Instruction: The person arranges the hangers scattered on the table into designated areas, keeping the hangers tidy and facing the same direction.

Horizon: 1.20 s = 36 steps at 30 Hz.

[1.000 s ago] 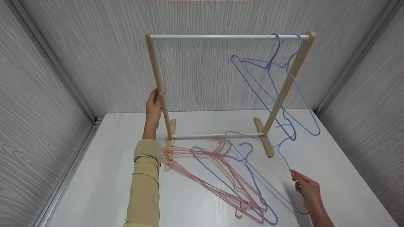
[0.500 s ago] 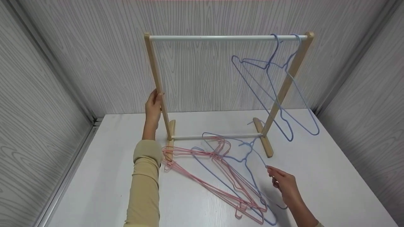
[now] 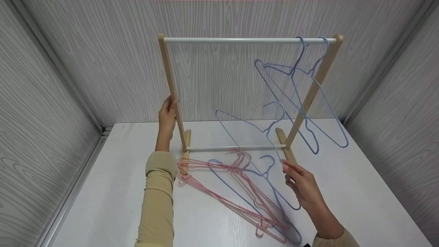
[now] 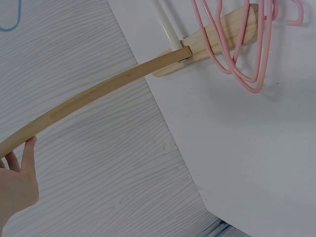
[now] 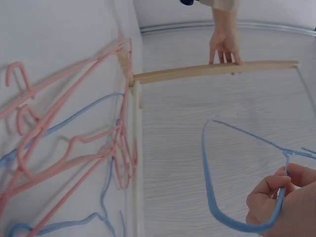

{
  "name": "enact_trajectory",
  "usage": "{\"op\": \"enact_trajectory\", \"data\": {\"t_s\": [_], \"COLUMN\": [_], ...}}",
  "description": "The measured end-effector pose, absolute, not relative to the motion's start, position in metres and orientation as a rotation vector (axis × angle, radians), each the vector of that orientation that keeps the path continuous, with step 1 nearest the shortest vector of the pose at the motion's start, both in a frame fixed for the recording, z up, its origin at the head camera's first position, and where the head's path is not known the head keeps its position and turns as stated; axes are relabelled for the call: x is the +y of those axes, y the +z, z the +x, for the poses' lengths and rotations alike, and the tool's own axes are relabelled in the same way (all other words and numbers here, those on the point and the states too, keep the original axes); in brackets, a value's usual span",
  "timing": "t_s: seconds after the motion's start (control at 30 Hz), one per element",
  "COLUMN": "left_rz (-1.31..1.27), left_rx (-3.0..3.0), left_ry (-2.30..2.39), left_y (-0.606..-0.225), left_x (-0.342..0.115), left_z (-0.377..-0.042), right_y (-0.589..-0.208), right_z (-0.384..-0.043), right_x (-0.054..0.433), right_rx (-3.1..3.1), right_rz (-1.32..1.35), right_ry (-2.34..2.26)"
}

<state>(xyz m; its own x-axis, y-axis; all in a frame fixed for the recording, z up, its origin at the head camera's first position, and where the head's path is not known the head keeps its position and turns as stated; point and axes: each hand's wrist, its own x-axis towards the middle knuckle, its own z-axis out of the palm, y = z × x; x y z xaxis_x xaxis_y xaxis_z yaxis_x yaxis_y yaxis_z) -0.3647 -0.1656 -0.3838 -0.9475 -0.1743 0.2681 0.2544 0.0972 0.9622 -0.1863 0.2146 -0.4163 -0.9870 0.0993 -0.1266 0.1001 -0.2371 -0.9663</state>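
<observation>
My left hand [image 3: 167,118] grips the left wooden post [image 3: 167,67] of a clothes rack about halfway up; the left wrist view shows its thumb and fingers against the post [image 4: 98,94]. My right hand [image 3: 303,187] pinches a light blue clothes hanger [image 3: 275,146] by one sloping arm. That hanger is raised above the table, its hook upward and below the rack's white top rail [image 3: 233,40]. In the right wrist view, thumb and fingers close round the wire of the hanger [image 5: 206,173]. Two blue hangers [image 3: 293,71] hang at the rail's right end.
Several pink hangers [image 3: 236,168] lie overlapping on the white table [image 3: 103,206], in front of the rack's lower bar [image 3: 219,148]. Another blue hanger [image 3: 271,163] lies among them. The right post [image 3: 313,87] stands behind the hung hangers. Grain-patterned walls [image 3: 212,85] enclose the table.
My right hand has moved left and then up with the blue hanger, whose hook now points upward, higher over the table. My left hand stays on the post.
</observation>
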Motion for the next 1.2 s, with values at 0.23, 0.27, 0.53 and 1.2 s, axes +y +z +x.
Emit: {"op": "enact_trajectory", "data": {"t_s": [0.23, 0.27, 0.53, 1.2], "left_rz": [-0.074, -0.075, -0.081, -0.082], "left_rx": [-2.051, -2.052, -2.055, -2.078], "left_ry": [-1.924, -1.920, -1.915, -1.924], "left_y": [-0.385, -0.385, -0.385, -0.382], "left_x": [-0.166, -0.165, -0.165, -0.167], "left_z": [-0.365, -0.365, -0.365, -0.363], "right_y": [-0.371, -0.365, -0.317, -0.283], "right_z": [-0.190, -0.191, -0.204, -0.250], "right_x": [0.203, 0.201, 0.194, 0.199], "right_rx": [1.874, 1.882, 1.760, 1.599], "right_rz": [0.058, 0.026, -0.217, -0.195], "right_ry": [-2.531, -2.534, -2.726, -2.713]}}
